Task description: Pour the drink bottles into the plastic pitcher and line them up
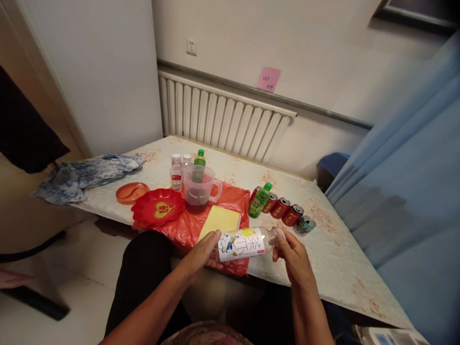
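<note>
A white ribbed radiator (223, 117) stands against an off-white wall (316, 52), beneath a grey pipe (323, 111) and a pink handwritten paper note (269, 79). A pale-blue fabric curtain (413, 191) hangs at right, beside the pale, flower-patterned surface (341, 268); pale floor tiles (89, 268) show at lower left.

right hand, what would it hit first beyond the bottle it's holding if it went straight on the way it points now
Past the labelled bottle, the right hand would likely meet a red can first, though its height above the table is unclear.
</note>
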The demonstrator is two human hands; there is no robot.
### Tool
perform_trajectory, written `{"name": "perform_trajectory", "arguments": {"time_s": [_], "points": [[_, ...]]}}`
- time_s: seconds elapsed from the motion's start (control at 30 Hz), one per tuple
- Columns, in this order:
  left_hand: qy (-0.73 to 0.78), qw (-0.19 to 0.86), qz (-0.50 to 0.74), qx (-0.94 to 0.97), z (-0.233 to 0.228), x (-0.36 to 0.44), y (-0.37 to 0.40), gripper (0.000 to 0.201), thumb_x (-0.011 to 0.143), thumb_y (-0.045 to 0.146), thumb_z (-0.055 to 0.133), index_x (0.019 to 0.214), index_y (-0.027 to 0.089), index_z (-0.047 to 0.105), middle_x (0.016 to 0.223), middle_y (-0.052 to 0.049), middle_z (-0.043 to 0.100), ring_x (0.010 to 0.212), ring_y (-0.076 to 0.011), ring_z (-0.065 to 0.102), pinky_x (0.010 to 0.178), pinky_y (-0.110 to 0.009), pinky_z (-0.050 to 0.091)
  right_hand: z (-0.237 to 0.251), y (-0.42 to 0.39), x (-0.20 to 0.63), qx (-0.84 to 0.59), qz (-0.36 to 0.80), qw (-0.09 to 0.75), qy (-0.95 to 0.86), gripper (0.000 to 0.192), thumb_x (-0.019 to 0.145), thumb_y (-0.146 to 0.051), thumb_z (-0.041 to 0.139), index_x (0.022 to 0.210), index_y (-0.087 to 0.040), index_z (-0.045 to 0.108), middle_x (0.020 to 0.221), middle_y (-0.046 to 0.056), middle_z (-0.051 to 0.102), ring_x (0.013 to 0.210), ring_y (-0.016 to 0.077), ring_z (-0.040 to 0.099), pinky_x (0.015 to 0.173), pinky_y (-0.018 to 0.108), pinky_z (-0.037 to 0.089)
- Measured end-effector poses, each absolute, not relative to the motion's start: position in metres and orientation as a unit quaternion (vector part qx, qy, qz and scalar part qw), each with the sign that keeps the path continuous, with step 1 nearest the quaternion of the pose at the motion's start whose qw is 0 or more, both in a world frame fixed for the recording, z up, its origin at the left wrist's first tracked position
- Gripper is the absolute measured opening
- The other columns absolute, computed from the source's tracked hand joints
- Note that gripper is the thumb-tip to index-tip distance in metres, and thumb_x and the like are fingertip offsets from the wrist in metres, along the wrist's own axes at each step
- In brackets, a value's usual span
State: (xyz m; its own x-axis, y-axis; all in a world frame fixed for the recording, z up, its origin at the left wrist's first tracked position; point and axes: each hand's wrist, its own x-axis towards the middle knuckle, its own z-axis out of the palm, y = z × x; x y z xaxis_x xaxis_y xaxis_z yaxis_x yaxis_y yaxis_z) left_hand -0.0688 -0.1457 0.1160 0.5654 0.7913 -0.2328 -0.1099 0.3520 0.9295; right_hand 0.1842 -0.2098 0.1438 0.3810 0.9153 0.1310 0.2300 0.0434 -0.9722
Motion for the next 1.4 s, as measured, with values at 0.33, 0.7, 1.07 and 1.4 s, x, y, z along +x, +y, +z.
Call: {"name": "perform_trajectory", "arguments": {"time_s": [0.33,0.7,1.07,1.4], "points": [[0.351,0.739,0.320,0.477,0.118,-0.068,-0.146,0.057,0.085,0.068,0.048,0.112,0.017,0.056,0.097,-0.010,0.069,0.083,-0.0231,0.066,0.066,-0.034,0.053,0.141,-0.211,0.188,-0.612,0.303,0.556,-0.473,0.046,0.087,-0.053,0.059,0.114,-0.016,0.063,0.064,0.000,0.064,0.049,0.0111,0.052,0.051,0.025,0.041],[0.307,0.733,0.353,0.493,0.112,-0.069,-0.145,0.042,0.090,0.058,0.050,0.109,0.020,0.057,0.098,-0.005,0.064,0.096,-0.0225,0.061,0.078,-0.034,0.050,0.140,-0.213,0.186,-0.592,0.320,0.581,-0.458,0.050,0.085,-0.052,0.062,0.119,-0.016,0.061,0.059,-0.002,0.061,0.051,0.0127,0.052,0.054,0.026,0.041],[0.301,0.744,0.362,0.474,0.126,-0.068,-0.150,0.046,0.082,0.059,0.060,0.107,0.021,0.054,0.100,-0.005,0.065,0.095,-0.0231,0.061,0.079,-0.033,0.048,0.139,-0.217,0.185,-0.559,0.341,0.603,-0.456,0.049,0.085,-0.048,0.064,0.123,-0.018,0.059,0.062,-0.002,0.063,0.054,0.0150,0.053,0.059,0.029,0.042],[0.309,0.734,0.356,0.488,0.115,-0.069,-0.146,0.048,0.084,0.058,0.058,0.115,0.022,0.052,0.100,-0.003,0.064,0.093,-0.0225,0.061,0.076,-0.031,0.046,0.140,-0.216,0.183,-0.549,0.355,0.613,-0.444,0.048,0.083,-0.045,0.067,0.123,-0.018,0.059,0.065,-0.001,0.065,0.055,0.0151,0.054,0.060,0.030,0.043]]}}
